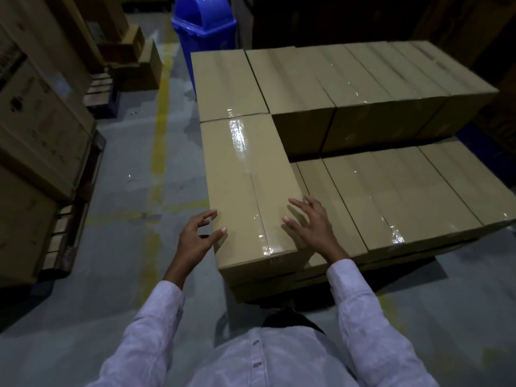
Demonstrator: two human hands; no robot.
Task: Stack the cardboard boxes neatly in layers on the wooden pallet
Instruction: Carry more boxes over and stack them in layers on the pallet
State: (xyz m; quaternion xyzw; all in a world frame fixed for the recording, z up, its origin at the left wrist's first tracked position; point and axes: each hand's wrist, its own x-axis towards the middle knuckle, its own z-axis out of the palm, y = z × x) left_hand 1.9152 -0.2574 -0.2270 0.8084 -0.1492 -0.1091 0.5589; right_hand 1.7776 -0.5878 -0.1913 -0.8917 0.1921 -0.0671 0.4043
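Observation:
A taped cardboard box [245,185] lies on the upper layer at the near left corner of the stack. My left hand [196,237] hovers at its near left edge, fingers loosely spread, holding nothing. My right hand [310,222] is over its near right edge with fingers straight, at or just above the surface. Behind it sits another upper box [226,82], and a row of upper boxes [363,88] runs to the right. A lower layer of boxes [396,191] fills the near right. The pallet is hidden beneath the stack.
A blue bin [205,26] stands behind the stack. Large cartons [36,129] on a pallet line the left side, with smaller cartons [134,57] further back. A yellow floor line [160,129] runs along the grey aisle between them.

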